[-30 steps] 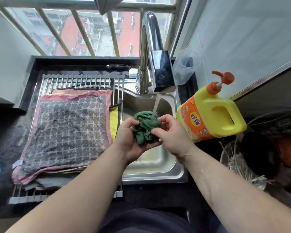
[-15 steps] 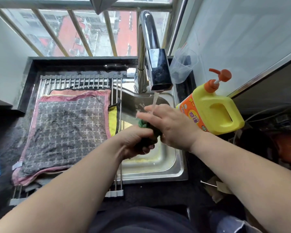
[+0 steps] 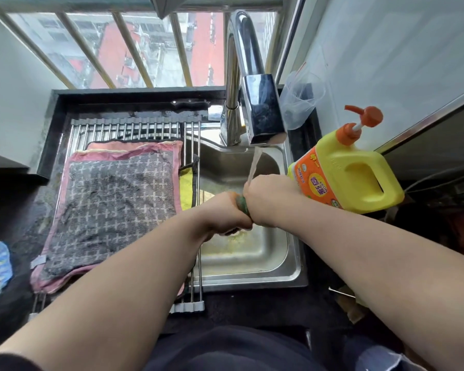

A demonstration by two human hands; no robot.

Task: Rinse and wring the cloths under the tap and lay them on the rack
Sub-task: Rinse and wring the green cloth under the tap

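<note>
Steel sink [image 3: 252, 279] at frame centre, below a barred window [image 3: 150, 49]. The left hand [image 3: 225, 212] and right hand [image 3: 268, 196] meet over the basin, both clenched around a twisted green cloth [image 3: 242, 207] beneath the running tap [image 3: 263, 111]. Left of centre, a grey cloth [image 3: 110, 207] lies flat on the rack [image 3: 134, 127]. At right stands a yellow detergent bottle [image 3: 346, 178].

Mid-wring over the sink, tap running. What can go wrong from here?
1. The tap stream lands on the right hand, not the green cloth gripped between it and the left hand; water may splash off or run down the forearm.
2. The right hand is close beside the detergent bottle; a twist might knock it.
3. The grey cloth covers most of the rack; the green one may end up overlapping it.
</note>
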